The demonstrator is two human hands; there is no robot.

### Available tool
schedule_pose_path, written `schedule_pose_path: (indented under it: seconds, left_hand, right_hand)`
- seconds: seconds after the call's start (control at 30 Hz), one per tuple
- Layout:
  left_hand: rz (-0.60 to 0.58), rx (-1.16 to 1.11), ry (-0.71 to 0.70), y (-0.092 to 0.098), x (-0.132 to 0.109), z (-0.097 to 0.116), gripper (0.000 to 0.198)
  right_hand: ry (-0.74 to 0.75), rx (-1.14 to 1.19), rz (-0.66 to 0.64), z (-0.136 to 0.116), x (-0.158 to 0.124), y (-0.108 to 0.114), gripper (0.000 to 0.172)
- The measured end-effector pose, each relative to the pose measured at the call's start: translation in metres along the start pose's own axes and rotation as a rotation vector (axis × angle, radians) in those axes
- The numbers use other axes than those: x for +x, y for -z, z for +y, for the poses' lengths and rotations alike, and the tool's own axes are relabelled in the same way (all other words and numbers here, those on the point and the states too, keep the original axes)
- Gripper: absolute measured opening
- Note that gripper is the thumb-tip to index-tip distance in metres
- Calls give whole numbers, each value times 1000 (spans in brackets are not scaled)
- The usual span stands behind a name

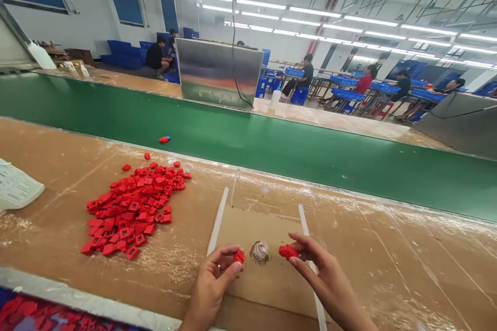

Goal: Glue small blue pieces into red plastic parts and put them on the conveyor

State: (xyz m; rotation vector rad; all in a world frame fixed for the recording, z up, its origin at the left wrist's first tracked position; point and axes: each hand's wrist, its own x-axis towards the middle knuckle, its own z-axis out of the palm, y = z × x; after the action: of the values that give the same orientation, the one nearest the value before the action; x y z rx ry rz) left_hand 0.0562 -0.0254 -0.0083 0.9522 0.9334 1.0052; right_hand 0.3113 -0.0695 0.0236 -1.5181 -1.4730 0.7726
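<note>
Between thumb and fingers, my left hand (213, 282) pinches a small red plastic piece (239, 256) with a hollow end. My right hand (320, 269) grips another red plastic piece (288, 252), longer in outline, its far side partly covered by the fingers. The two pieces are apart. Between my hands a pale, rounded lump (260, 251) sits on a brown board (267, 289) bordered by white tape strips. To the left lies a heap of similar red pieces (134, 201), several showing square hollows.
A green conveyor belt (217, 129) crosses beyond the bench, carrying one red piece with a blue end (164, 139). A paper sheet (17, 186) lies at left. More red parts (31, 313) fill the lower left corner. A white bottle (275, 98) stands across the belt; people sit farther back.
</note>
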Motion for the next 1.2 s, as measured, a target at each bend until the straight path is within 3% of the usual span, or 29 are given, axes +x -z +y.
schedule_pose_path:
  seconds: [0.17,0.47,1.2]
  left_hand:
    - [-42,111,13,-5,-6,-6,28]
    - [-102,439,-105,-11,-18,-3,21]
    - [-134,457,-77,-11,-23,3,22]
  right_hand:
    - [146,-178,11,0,5,-13,29]
    - [219,-334,-32,-7,0,-21,22]
    - [343,-492,11,-15,-4,-35,16]
